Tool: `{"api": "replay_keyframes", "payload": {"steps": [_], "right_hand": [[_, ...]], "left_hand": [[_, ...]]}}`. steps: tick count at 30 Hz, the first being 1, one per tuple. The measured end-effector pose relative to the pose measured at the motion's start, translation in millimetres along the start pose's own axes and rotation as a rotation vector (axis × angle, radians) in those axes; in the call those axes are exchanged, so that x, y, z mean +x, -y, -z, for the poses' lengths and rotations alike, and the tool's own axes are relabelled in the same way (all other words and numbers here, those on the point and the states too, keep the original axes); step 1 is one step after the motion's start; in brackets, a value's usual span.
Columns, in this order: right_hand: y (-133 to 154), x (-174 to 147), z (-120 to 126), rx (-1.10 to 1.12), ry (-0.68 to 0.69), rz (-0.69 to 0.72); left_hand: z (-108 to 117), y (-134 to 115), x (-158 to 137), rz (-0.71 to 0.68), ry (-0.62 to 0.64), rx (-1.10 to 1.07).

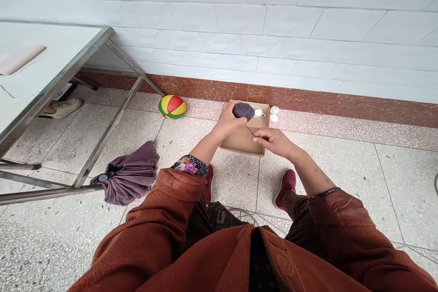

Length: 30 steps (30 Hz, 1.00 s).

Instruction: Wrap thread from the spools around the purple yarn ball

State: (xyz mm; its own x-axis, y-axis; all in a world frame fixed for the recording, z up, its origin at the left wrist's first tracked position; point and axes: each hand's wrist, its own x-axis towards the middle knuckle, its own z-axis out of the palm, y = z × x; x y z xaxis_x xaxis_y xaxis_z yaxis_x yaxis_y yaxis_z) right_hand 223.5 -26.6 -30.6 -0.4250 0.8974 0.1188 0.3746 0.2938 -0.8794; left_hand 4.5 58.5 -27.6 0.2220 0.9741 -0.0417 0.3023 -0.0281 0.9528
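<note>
My left hand (228,118) is wrapped round a dark grey-purple ball of yarn (243,111), held over a shallow cardboard box (241,140) on the floor. From the ball a strand of the same yarn (250,130) runs down to my right hand (273,140), whose fingertips pinch it just right of the ball. Behind the ball, within the box's outline, shows a small white ball (259,113) with white threads about it. Two small white round things (274,114) lie against the box's right side; their kind is too small to make out.
A red, yellow and green ball (172,106) sits by the wall. Nearer, a folded purple umbrella (133,173) lies beside the metal-legged table (68,36) at left. Another person's shoe (65,108) shows under that table. My red shoes (286,187) stand either side below the box.
</note>
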Motion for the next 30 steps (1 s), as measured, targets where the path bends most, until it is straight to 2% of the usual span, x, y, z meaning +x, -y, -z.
{"api": "replay_keyframes", "payload": {"steps": [2, 5, 7, 9, 12, 16, 19, 22, 24, 26, 28, 30], "right_hand": [[6, 1, 4, 0.056, -0.053, 0.009], [7, 5, 12, 0.071, -0.252, 0.006], [1, 8, 15, 0.038, -0.385, -0.021], [-7, 11, 16, -0.003, -0.468, -0.067], [-19, 13, 13, -0.029, -0.478, -0.126], [-30, 12, 4, -0.058, -0.376, -0.181], [-30, 9, -3, -0.100, -0.280, -0.165], [-19, 6, -7, -0.084, -0.127, -0.093], [-9, 4, -6, -0.055, -0.028, -0.045], [0, 2, -3, -0.017, 0.001, -0.013], [6, 2, 3, 0.020, -0.061, -0.004], [7, 4, 10, 0.033, -0.185, -0.010]], "left_hand": [[0, 4, -1, -0.019, 0.018, 0.175], [-5, 7, -8, -0.074, 0.198, 0.226], [-9, 6, -15, -0.109, 0.360, 0.140], [-13, 3, -22, -0.098, 0.519, -0.034], [-15, -3, -29, -0.022, 0.620, -0.334], [-12, -13, -29, 0.030, 0.530, -0.582], [-7, -13, -21, 0.048, 0.410, -0.611], [-3, -7, -12, 0.040, 0.234, -0.432], [-2, -1, -7, 0.024, 0.119, -0.200], [-1, 5, -4, 0.012, 0.055, 0.043], [-1, 9, -4, -0.006, 0.095, 0.204], [-1, 11, -8, -0.046, 0.212, 0.247]]}}
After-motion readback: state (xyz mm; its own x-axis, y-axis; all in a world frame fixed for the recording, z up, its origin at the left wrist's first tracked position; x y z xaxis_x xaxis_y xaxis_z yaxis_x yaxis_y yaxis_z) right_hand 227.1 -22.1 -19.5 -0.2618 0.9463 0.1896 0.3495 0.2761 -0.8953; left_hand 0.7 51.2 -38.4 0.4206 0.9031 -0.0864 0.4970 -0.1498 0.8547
